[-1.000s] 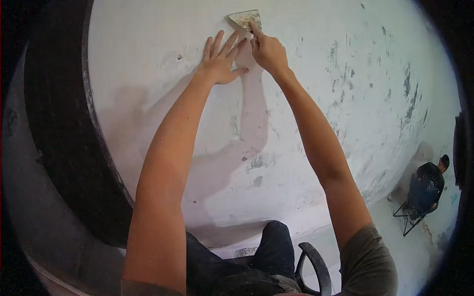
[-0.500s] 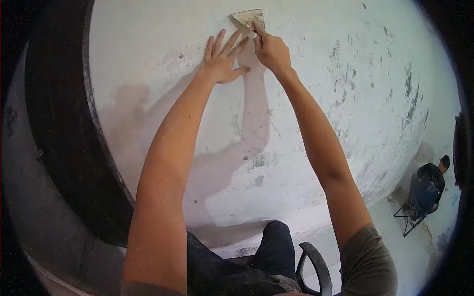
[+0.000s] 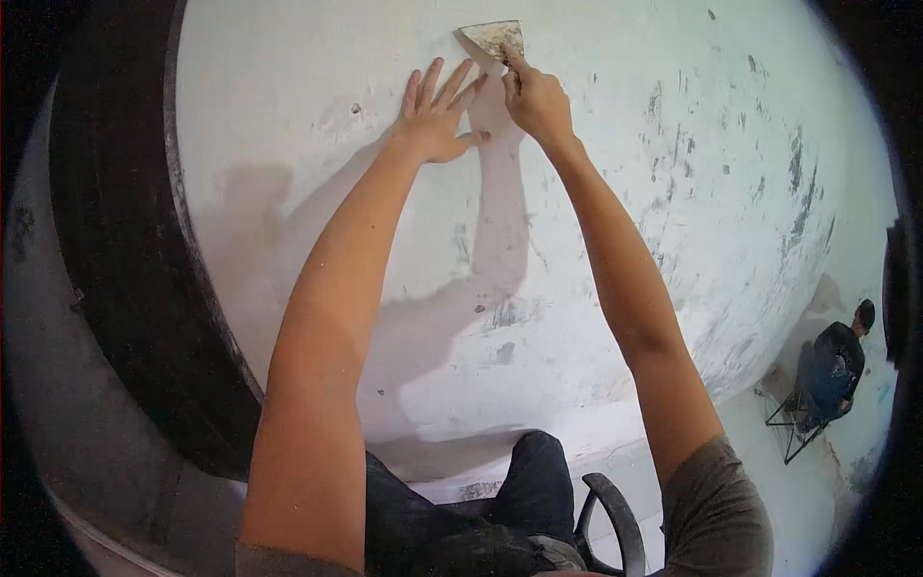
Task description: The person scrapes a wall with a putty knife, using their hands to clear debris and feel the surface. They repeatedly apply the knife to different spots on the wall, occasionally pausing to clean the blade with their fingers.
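My right hand (image 3: 536, 100) grips a putty knife (image 3: 494, 39), its wide metal blade pressed flat against the white wall (image 3: 615, 173) near the top of the view. The index finger lies along the back of the blade. My left hand (image 3: 437, 113) rests flat on the wall just left of it, fingers spread, holding nothing. Both arms reach up and forward. The knife's handle is hidden inside my right fist.
A dark door or frame edge (image 3: 125, 250) runs down the wall's left side. Grey scrape marks (image 3: 798, 183) dot the wall at right. Another person (image 3: 835, 365) sits on a folding stool at far right. A black chair armrest (image 3: 615, 519) is by my knee.
My right hand has slid the putty knife slightly up and to the right along the wall. The left hand has stayed flat in nearly the same spot.
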### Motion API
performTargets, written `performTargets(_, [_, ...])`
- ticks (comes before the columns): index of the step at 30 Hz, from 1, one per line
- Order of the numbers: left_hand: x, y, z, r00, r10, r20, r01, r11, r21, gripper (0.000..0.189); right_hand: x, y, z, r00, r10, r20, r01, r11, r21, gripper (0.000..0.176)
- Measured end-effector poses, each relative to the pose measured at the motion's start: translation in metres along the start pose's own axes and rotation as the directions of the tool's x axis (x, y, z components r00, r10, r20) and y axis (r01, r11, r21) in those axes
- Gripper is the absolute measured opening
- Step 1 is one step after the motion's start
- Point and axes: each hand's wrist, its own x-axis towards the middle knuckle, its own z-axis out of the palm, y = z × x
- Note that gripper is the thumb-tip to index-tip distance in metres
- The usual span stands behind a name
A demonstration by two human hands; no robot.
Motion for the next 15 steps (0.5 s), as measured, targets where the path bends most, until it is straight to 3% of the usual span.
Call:
performTargets(10, [0.0012, 0.0005, -0.0014, 1.0, 0.0, 0.003, 0.0, 1.0, 0.005, 0.084, 0.0006, 0.005, -0.0056, 1.0, 0.019, 0.014, -0.019, 1.0, 0.024, 0.043])
performTargets(15, [0.0012, 0.0006, 0.0001, 1.0, -0.007, 0.0, 0.007, 1.0, -0.018, 0.084, 0.0, 0.0028, -0.008, 0.995, 0.044, 0.085, -0.035, 0.994, -0.101, 0.043])
